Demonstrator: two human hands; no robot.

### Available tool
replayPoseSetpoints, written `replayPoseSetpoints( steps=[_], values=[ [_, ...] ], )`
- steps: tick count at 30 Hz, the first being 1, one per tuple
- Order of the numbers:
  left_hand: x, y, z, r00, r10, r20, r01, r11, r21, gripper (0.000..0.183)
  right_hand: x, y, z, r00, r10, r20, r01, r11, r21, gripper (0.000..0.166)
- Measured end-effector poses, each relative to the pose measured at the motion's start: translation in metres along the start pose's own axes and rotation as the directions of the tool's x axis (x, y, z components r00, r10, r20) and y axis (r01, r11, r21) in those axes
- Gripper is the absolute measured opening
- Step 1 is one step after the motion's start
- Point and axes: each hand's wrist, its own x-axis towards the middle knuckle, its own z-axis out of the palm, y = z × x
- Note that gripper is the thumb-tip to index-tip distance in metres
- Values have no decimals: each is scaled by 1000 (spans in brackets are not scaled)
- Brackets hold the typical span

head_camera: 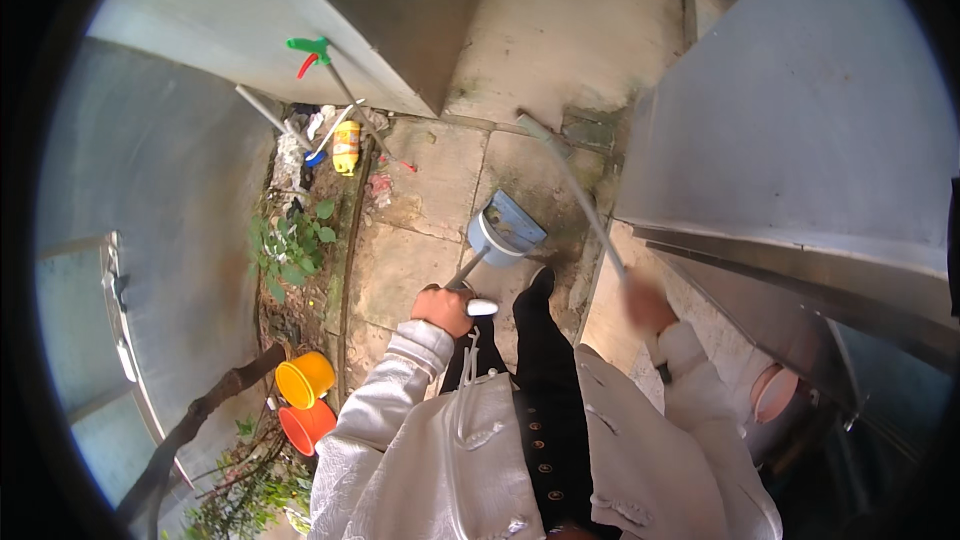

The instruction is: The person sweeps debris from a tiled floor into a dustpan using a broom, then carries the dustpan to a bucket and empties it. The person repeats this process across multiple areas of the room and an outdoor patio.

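My left hand (444,310) is closed around the handle of a long-handled blue dustpan (504,231), whose pan rests on the stone paving just beyond my feet. Some debris shows inside the pan. At the right, my right hand (649,304), blurred, grips the long grey handle of a broom (589,208). The broom's head (534,125) lies farther out near a darker, mossy patch of paving, and is also blurred; its bristles are hard to make out.
Along the left wall stand a green-handled reacher grabber (349,94), a yellow plastic bottle (346,148), leafy plants (294,251), a tree branch (202,412), and a yellow bucket (303,380) beside an orange bucket (308,426). Grey walls (795,112) flank the paving; a pink basin (774,393) is at right.
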Motion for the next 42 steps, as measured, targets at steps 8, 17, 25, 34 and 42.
replayPoseSetpoints(
  steps=[8, 17, 25, 34, 42],
  values=[
    [-33, -32, -4, 967, -233, -104, 222, 969, -106, 18, 108, -51, 53, 978, -94, -189, 40, 961, -274, 73],
    [-97, -109, -2, 889, -454, -52, 432, 872, -230, 17, 23, -38, 164, 999, 37, 24, -23, 902, -430, 66],
    [-167, -188, 11, 786, -597, -161, 530, 785, -322, 11, 165, -90, 260, 983, -186, -2, 144, 768, -624, 64],
    [-200, -260, 27, 742, -664, -98, 609, 727, -316, 12, 200, -39, 319, 982, -187, -25, 63, 449, -891, 67],
    [-185, -308, 10, 735, -675, -66, 611, 701, -368, 13, 76, -81, 357, 983, 169, -68, -172, 726, -665, 66]
  ],
)
